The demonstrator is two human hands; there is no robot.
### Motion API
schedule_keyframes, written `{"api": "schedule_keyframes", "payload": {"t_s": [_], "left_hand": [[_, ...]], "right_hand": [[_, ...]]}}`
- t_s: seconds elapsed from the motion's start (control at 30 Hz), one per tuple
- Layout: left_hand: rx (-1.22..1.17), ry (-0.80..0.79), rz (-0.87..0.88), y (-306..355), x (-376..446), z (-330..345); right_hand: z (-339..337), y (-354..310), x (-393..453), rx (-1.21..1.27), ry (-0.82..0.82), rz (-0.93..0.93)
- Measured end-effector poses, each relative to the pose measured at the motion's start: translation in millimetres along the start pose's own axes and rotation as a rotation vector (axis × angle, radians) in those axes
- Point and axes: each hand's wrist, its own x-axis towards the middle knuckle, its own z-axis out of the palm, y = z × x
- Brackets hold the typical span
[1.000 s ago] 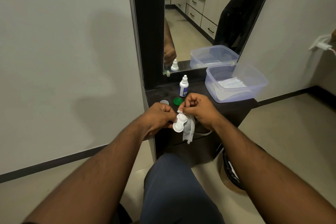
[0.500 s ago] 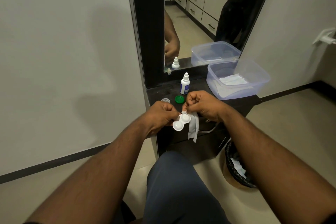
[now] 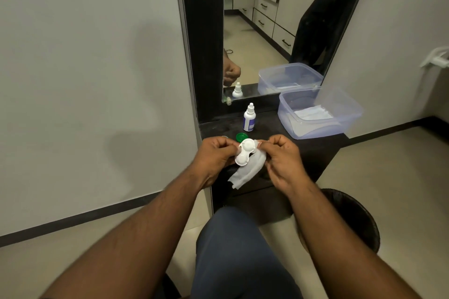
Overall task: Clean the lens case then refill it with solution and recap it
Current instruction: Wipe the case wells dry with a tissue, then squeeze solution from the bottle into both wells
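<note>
Standing at the back of the dark shelf (image 3: 315,145), a clear tub (image 3: 320,114) holds white sheets at its right end, with a small bottle (image 3: 249,121) to its left. Above the shelf's front edge, the left hand (image 3: 216,158) pinches the white lens case (image 3: 245,152), its long axis slanting from lower left to upper right, wells facing the camera. The right hand (image 3: 283,160) pinches a tissue (image 3: 247,172) behind it. A green cap (image 3: 240,137) lies just beyond the case.

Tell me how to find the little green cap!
Find the dark shelf under the mirror. A small white bottle stands there, and the green cap lies flat just in front of it, behind the hands. It is the only green thing there.
</note>
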Motion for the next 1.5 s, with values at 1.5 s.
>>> {"api": "schedule_keyframes", "payload": {"t_s": [1.5], "left_hand": [[1.394,-0.237,0.536,-1.1,16.1,140.7]], "right_hand": [[-145.1,-34.7,14.6,-0.569,0.11,-0.369]]}}
